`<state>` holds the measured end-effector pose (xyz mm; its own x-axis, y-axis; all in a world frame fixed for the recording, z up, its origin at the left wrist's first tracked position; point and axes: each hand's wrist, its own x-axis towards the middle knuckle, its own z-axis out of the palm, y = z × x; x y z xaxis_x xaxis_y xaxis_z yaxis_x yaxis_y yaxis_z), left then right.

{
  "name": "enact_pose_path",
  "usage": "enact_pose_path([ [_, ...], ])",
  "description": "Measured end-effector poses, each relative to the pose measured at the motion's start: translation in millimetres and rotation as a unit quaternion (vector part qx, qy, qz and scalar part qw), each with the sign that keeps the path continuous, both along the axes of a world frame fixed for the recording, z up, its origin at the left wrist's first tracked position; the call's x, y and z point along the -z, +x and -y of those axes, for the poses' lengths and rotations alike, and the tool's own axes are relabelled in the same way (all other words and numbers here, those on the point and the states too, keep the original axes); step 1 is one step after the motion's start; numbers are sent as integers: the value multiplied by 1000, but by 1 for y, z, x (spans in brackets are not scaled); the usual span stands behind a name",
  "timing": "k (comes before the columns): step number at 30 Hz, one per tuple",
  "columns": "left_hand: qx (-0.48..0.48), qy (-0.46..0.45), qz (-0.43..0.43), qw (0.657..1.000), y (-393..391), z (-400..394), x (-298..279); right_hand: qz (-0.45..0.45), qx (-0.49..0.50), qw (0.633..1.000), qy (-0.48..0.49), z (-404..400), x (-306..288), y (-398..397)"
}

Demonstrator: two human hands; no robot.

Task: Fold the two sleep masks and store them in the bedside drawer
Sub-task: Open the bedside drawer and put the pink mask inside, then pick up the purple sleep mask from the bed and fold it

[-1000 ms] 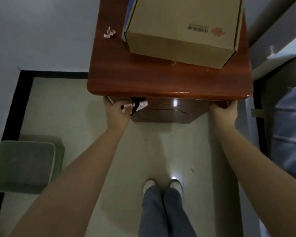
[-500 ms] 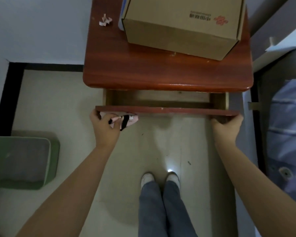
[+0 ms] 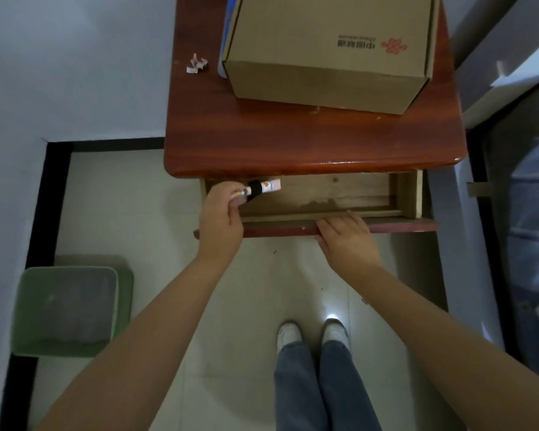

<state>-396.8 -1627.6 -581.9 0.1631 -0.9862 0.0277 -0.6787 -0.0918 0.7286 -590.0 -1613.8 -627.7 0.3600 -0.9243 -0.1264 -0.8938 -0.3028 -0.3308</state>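
Observation:
The bedside drawer [image 3: 386, 227] stands pulled out under the red-brown nightstand top [image 3: 293, 144], its bare wooden bottom showing. My left hand [image 3: 220, 219] reaches over the drawer's left end and grips a folded pink sleep mask [image 3: 266, 186] with a black strap around it, held just inside the drawer at the back left. My right hand [image 3: 346, 241] rests on the middle of the drawer's front edge, fingers curled over it. I cannot tell whether a second mask is in the left hand's bundle.
A cardboard box [image 3: 327, 48] fills most of the nightstand top, with a crumpled paper scrap [image 3: 196, 64] to its left. A green waste bin [image 3: 66, 309] stands on the floor at left. A bed with blue bedding [image 3: 532, 228] lies at right. My feet [image 3: 311, 334] stand before the drawer.
The drawer has come further out. My left hand lifted the folded mask from under the front edge into the drawer. My right hand slid from the right end to the middle of the front.

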Motion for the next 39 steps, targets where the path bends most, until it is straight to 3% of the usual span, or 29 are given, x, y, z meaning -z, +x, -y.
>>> enact_pose_path([
  [2,-50,117,-40,991,-7,20,16,-22,-9,999,-33,2,4,-1],
  [5,-103,253,-4,962,-10,54,37,-25,-2,998,-64,0,13,-3],
  [7,-137,288,42,947,-8,74,51,-16,-2,998,-66,-1,19,-3],
  [11,-82,361,138,918,-2,83,71,-38,-6,998,-58,-1,22,-5],
  [14,-44,359,219,906,0,65,64,-78,-29,996,19,-3,16,-3],
  [16,18,311,280,908,-8,36,44,-75,-8,994,73,-4,8,-8],
  [18,120,225,315,914,-26,3,20,-63,40,993,90,-11,-9,-18],
  [22,334,119,346,869,-105,-27,-34,-9,190,980,52,-44,-71,-79],
  [24,490,25,347,799,-198,-57,-81,-12,337,941,-27,-115,-125,-156],
  [28,544,-43,387,744,-274,-51,-119,-2,430,902,-26,-158,-162,-208],
  [34,712,-157,339,594,-488,-237,-216,-62,667,741,-51,-409,-254,-346],
  [39,777,-233,290,508,-603,-426,-250,-79,771,631,-33,-613,-298,-423],
])
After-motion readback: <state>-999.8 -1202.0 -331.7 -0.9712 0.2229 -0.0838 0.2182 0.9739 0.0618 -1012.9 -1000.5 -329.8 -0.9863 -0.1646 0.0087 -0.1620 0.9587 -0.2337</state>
